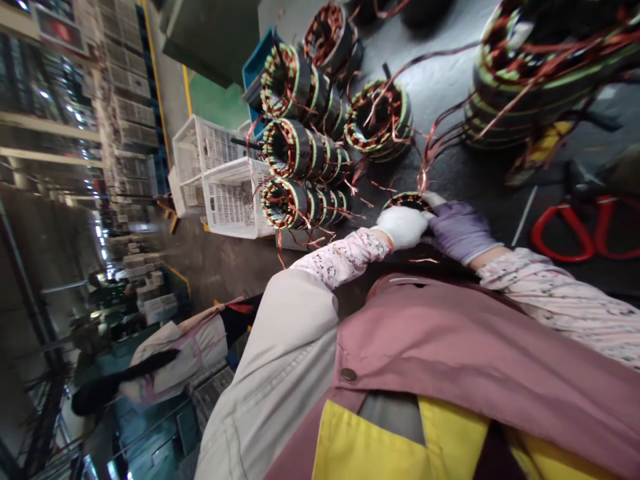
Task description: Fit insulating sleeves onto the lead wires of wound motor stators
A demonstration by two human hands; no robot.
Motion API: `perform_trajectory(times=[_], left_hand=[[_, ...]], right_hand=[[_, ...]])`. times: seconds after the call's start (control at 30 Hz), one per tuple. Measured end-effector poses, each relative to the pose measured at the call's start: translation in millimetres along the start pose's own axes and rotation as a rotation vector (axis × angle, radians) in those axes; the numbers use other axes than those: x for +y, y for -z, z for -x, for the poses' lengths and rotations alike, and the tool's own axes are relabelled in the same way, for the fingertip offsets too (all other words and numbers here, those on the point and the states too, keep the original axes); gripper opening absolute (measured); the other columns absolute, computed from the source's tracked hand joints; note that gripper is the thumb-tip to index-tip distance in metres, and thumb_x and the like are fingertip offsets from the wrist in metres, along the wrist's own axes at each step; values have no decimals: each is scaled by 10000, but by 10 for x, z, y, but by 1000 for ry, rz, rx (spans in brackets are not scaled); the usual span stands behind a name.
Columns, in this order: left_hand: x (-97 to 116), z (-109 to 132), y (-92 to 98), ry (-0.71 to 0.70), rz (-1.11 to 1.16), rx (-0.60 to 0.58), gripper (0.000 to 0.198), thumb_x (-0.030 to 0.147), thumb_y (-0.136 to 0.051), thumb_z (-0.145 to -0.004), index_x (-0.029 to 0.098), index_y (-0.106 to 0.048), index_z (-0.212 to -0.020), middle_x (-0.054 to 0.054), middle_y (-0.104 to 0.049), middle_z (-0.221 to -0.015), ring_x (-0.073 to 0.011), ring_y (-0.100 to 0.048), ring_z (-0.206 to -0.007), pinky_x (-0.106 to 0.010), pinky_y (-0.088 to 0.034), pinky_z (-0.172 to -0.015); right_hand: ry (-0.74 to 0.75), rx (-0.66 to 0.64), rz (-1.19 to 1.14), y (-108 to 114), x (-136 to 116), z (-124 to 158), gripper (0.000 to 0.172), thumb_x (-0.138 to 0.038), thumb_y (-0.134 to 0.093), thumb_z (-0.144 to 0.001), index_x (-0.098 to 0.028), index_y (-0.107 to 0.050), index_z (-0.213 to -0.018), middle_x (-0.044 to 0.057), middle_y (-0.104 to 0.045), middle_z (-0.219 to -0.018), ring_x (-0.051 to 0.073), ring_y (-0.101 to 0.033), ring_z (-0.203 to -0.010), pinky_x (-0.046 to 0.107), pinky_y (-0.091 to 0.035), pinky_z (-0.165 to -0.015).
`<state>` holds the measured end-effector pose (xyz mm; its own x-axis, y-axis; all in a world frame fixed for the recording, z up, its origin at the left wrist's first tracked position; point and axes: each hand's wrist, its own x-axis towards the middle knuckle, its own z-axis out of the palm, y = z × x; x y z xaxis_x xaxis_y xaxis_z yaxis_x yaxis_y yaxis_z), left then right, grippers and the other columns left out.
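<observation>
Two hands: left hand (pixel 403 227), in a white knit glove, and right hand (pixel 460 232), in a purple glove, meet at the rim of one wound stator (pixel 407 200);
Left hand: nearly closed, fingers curled over the rim, so it has hold of the stator;
Right hand: pressed up just beside the left, its back showing; its fingers are hidden, so how far open it is, and whether it grips, cannot be told;
Held stator: sits between both hands, partly hidden, its copper leads (pixel 424 175) rising in a loose bunch, apparently kept up clear of the gloves;
Stator stacks (pixel 305 143): near the held stator, lying on their sides in rows, seemingly so their leads stay apart;
Large wound stator (pixel 530 73): well beyond the held stator, on a grey floor (pixel 440 133);
Red-handled scissors (pixel 565 230): near the held stator, past the right hand, lying where a hand could seemingly reach them;
White plastic crates (pixel 233 197): beyond the stacks from the held stator, with a blue crate (pixel 260 60) nearby;
Co-worker (pixel 190 353): well apart from the held stator, in a pale smock.
</observation>
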<state>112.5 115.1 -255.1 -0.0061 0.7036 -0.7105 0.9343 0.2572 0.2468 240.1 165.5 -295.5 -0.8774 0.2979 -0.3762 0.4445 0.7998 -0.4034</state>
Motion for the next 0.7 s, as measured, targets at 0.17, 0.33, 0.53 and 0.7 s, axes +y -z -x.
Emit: perform_trajectory(times=[0.17,0.33,0.53,0.7], left_hand=[[41,109,-89,59,466,-142,258,299,-541,-906,123,-728,-891,-92,-711,-830,-177,-658,-769,-304,-529,-714],[-305,413,-138,234,580,358,425,361,-340,-1002,123,-686,-1063,-104,-707,-1044,-162,-656,-905,-306,-539,-822],[-674,-10,-324,-93,108,415,165,265,-589,-886,209,-728,-956,-59,-498,-1474,-241,-398,-1415,-429,-367,-1155],[-768,-489,-463,16,203,461,381,233,-671,-790,114,-674,-1152,-145,-646,-1235,-258,-630,-1132,-352,-521,-996]], right_hand=[[-97,-13,-124,-40,-29,-44,402,-337,-464,-894,-142,-649,-1194,178,-402,-1509,300,-553,-1038,448,-427,-887],[-79,285,-561,-215,266,135,437,-435,-602,-810,-189,-667,-1165,143,-453,-1486,304,-507,-1272,470,-407,-1069],[-295,440,-790,-316,180,-327,628,-472,-138,-984,-138,-592,-1261,153,-640,-1257,188,-604,-1176,396,-470,-1047],[-146,255,-673,-120,-70,-1000,578,-520,-331,-946,-128,-601,-1274,153,-603,-1324,245,-535,-1272,435,-398,-1118]])
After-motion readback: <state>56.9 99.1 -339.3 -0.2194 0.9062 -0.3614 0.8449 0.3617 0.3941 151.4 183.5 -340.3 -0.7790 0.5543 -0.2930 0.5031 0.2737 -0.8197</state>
